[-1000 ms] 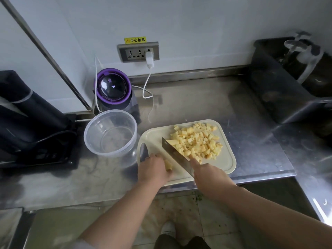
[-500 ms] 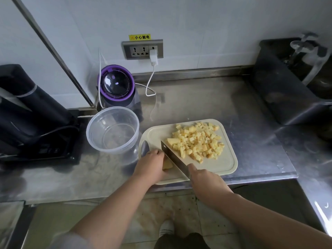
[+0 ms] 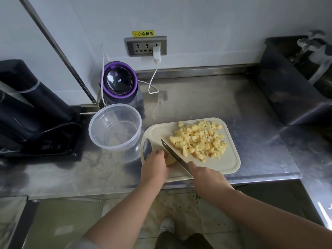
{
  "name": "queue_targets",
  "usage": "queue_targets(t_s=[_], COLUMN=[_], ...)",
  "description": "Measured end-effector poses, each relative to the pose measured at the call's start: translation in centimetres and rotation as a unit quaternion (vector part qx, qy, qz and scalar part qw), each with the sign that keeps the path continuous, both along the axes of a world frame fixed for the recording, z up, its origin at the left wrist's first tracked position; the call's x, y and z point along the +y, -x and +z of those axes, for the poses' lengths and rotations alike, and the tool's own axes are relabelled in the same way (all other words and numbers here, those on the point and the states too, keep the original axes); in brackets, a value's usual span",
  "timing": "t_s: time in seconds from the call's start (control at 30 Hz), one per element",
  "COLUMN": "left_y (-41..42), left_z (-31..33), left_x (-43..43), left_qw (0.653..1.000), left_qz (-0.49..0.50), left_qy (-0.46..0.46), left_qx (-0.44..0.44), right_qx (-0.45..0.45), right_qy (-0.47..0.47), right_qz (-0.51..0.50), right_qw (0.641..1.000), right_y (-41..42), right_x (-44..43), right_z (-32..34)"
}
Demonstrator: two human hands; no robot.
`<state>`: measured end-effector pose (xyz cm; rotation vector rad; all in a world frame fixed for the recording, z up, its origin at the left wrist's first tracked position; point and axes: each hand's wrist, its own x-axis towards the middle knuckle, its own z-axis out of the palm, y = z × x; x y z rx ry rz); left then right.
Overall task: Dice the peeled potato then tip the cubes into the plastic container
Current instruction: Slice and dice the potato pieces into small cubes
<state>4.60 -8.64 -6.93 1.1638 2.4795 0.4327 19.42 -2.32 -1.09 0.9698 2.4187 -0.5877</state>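
A cream cutting board [image 3: 228, 164] lies on the steel counter with a heap of yellow potato cubes [image 3: 199, 139] on its far half. My left hand [image 3: 155, 167] presses down on a last piece of potato [image 3: 169, 160] at the board's near left. My right hand [image 3: 206, 177] grips the handle of a knife [image 3: 175, 154]; its blade slants across the board right beside the held piece. A clear round plastic container [image 3: 115, 127] stands empty just left of the board.
A purple-rimmed appliance [image 3: 119, 83] stands behind the container, with a white cable [image 3: 152, 81] running to the wall socket [image 3: 146, 46]. A black machine [image 3: 30, 108] fills the left side. A dark bin [image 3: 287, 83] sits at the right. The counter edge runs just below the board.
The view has shifted slightly. The knife has stayed against the potato piece under my left hand, and both hands have barely moved on the board.
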Motion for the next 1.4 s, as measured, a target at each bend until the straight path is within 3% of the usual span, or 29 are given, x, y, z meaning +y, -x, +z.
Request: queue_targets(t_s=[0.33, 1.4], left_y=[0.5, 0.8], left_z=[-0.1, -0.6], left_x=[-0.9, -0.9], left_qw=[0.999, 0.998], left_qz=[-0.003, -0.010], left_qy=[-0.034, -0.054], left_qx=[-0.036, -0.008], right_qx=[0.009, 0.006], right_qy=[-0.017, -0.012], right_qz=[-0.009, 0.046], right_qw=[1.000, 0.999], right_y=[0.0, 0.5], right_x=[0.5, -1.1], right_z=[1.5, 1.9])
